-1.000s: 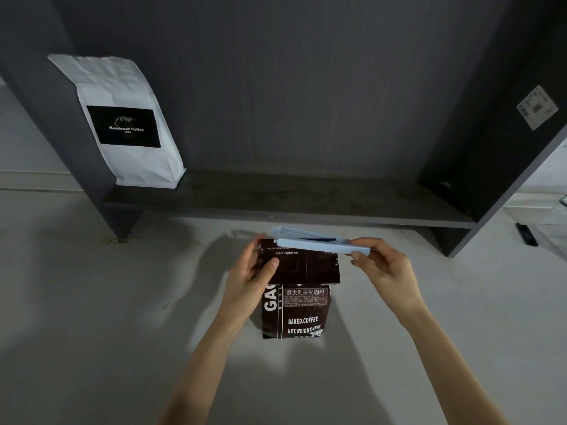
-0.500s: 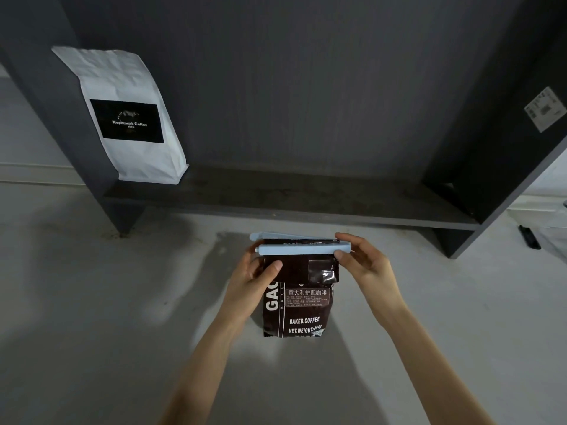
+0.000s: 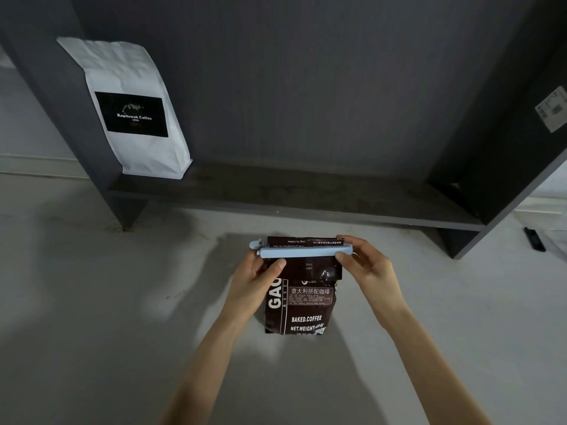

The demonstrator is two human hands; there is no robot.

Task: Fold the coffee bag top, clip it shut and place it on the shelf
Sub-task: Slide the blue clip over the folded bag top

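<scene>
A dark brown coffee bag (image 3: 302, 305) stands upright on the pale floor, its top folded over. A long light-blue clip (image 3: 299, 251) lies across the folded top, with the bag's flap between its two bars. My left hand (image 3: 256, 279) grips the bag's upper left side, thumb on the front just under the clip. My right hand (image 3: 365, 263) pinches the clip's right end. The dark grey shelf (image 3: 306, 194) runs behind the bag.
A white coffee bag (image 3: 135, 108) with a black label stands at the shelf's left end against the side panel. The shelf's right upright (image 3: 503, 191) slants down to the floor. A small black object (image 3: 534, 239) lies on the floor at far right.
The clip slid left along the folded top and now spans the bag's full width. My right hand followed it inward; my left hand kept hold of the bag.
</scene>
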